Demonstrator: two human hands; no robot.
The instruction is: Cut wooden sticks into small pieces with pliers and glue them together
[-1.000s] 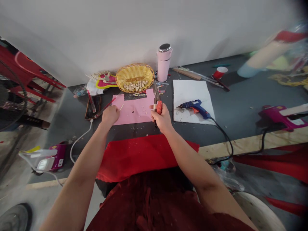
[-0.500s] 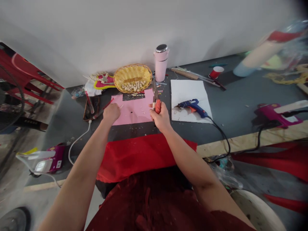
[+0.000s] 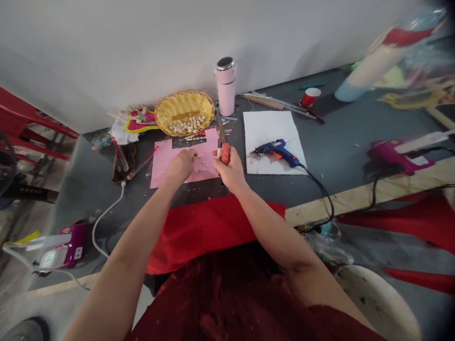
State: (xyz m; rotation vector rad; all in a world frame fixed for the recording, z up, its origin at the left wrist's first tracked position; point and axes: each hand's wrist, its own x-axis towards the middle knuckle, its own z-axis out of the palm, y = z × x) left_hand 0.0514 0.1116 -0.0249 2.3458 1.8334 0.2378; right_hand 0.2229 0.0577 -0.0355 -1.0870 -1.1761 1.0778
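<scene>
My left hand (image 3: pixel 183 165) is closed over the pink sheet (image 3: pixel 161 163), with a thin pale stick (image 3: pixel 199 156) jutting from its fingertips. To its right, my right hand (image 3: pixel 231 169) is wrapped round red-handled shears (image 3: pixel 225 154), whose dark blades point away from me. Small pale bits lie on the sheet between the hands. Just beyond the sheet stands a yellow wicker basket (image 3: pixel 185 106) holding small whitish pieces. A blue glue gun (image 3: pixel 279 150) rests on a white board (image 3: pixel 270 124) right of my right hand.
A pink flask (image 3: pixel 226 90) stands behind the basket. Farther right are a red spool (image 3: pixel 310 97) and a magenta power strip (image 3: pixel 401 154). Another magenta power strip (image 3: pixel 73 244) sits at the left edge. A white cable (image 3: pixel 106 218) crosses the table, and red cloth (image 3: pixel 213 222) hangs over the front edge.
My left hand has moved right across the pink sheet, bringing the stick closer to the shears. My right hand keeps its hold. The whole view has shifted slightly.
</scene>
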